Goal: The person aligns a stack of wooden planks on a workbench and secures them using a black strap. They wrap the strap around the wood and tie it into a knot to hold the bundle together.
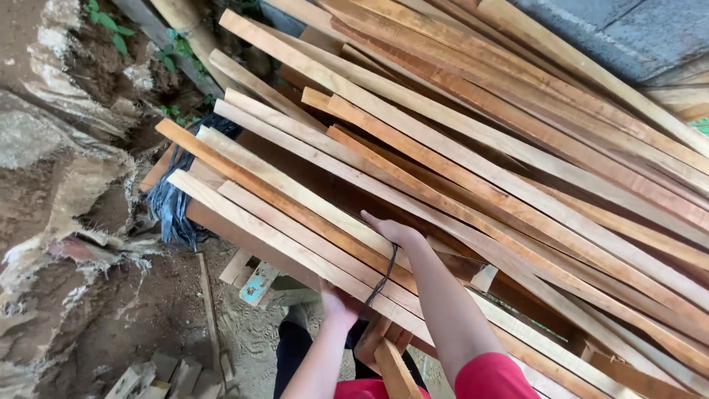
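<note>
Right hand (395, 233) lies flat and open on the slats (310, 222); left hand (338, 301), at its seven o'clock, grips their underside edge.

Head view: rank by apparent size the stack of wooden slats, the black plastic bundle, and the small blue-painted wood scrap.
1. Stack of wooden slats, fills most of the frame.
2. Black plastic bundle.
3. Blue-painted wood scrap, smallest.

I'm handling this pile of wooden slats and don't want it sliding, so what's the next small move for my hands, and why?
Probably snug the dark cord tighter before lifting. The right hand lies flat on top of the wooden slats, the left hand grips their lower edge from beneath, and the cord runs between them. The slats fan out unevenly, so they look loose.
</note>
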